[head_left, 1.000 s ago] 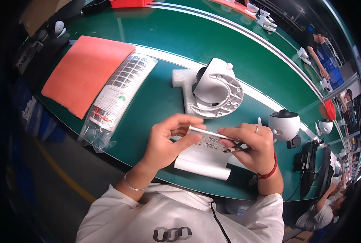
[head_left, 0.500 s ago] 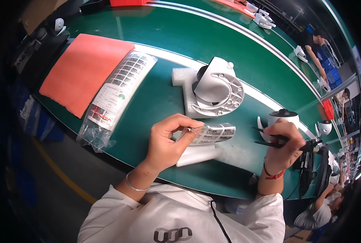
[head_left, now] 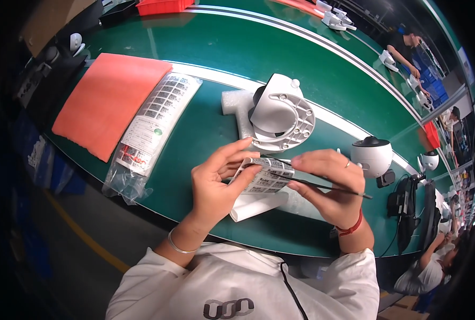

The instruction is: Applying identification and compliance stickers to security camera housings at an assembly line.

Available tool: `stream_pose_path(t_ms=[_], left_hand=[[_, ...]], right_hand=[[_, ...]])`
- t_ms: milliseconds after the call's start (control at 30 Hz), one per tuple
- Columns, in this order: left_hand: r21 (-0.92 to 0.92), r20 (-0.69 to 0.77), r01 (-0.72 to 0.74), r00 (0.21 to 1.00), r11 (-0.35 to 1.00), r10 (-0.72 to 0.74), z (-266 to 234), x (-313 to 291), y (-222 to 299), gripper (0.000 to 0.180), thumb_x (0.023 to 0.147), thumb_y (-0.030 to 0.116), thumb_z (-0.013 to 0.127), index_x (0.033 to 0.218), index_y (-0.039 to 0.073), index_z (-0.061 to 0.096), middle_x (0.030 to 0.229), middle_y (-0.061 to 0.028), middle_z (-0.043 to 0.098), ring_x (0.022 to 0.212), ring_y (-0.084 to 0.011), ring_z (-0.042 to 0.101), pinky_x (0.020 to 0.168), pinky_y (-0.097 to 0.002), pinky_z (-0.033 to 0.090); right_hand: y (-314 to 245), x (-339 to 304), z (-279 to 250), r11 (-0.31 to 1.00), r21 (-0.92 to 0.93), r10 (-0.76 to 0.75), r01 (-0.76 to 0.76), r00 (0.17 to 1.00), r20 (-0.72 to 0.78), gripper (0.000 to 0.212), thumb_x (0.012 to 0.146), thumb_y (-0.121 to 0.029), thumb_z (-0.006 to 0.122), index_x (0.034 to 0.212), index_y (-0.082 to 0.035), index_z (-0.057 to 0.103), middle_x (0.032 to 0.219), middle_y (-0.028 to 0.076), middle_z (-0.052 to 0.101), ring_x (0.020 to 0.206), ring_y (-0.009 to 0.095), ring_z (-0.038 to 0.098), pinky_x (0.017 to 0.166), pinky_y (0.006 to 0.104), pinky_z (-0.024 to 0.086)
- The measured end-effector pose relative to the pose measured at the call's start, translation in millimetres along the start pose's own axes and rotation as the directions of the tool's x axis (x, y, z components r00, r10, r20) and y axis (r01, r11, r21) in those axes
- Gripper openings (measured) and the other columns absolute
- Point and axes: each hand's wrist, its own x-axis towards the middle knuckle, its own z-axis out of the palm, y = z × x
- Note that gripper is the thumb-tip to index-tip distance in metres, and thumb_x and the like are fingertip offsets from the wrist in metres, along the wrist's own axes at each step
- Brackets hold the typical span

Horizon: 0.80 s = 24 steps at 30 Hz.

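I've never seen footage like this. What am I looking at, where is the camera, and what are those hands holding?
There is no machine here: a person works with bare hands, and a wide-angle camera worn on their head looks down, which bends the edges. The left hand holds a small sheet of printed labels. The right hand holds thin dark tweezers at that sheet. On the green workbench lie a white dome-shaped device on its side, a bag of label sheets, an orange mat and a second white round device. Other workers are at the far right.
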Motion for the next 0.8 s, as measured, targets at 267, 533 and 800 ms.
stream_pose_path(t_ms=[267,533,800], left_hand=[[0.010,-0.016,-0.063,0.998,0.998,0.063,1,-2,-1,0.042,0.080,-0.011,0.068,0.120,-0.005,0.056,0.105,-0.0156,0.068,0.093,-0.0153,0.067,0.076,-0.0239,0.056],[0.069,-0.013,-0.020,1.000,0.997,0.021,-2,-4,4,0.044,0.078,-0.008,0.071,0.119,-0.003,0.055,0.103,-0.0130,0.068,0.094,-0.0160,0.067,0.072,-0.0235,0.057],[0.087,-0.014,-0.095,0.995,0.992,0.097,-4,-3,5,0.041,0.077,-0.008,0.072,0.115,-0.003,0.057,0.095,-0.0108,0.069,0.090,-0.0159,0.069,0.072,-0.0242,0.057]], right_hand=[[2,-4,8,0.999,-0.028,-0.021,0.020,1.000,-0.013,0.021,0.072,0.005,0.076,0.091,0.001,0.068,0.087,0.011,0.071,0.079,0.024,0.069,0.070,0.0299,0.055],[1,-6,11,0.993,-0.098,-0.066,0.059,0.996,-0.063,0.020,0.071,0.005,0.076,0.088,0.002,0.068,0.086,0.011,0.071,0.076,0.024,0.070,0.069,0.0302,0.055],[5,-5,3,0.996,0.079,0.053,-0.050,0.998,-0.046,0.023,0.070,0.005,0.075,0.093,0.005,0.068,0.090,0.016,0.071,0.078,0.022,0.069,0.070,0.0279,0.054]])
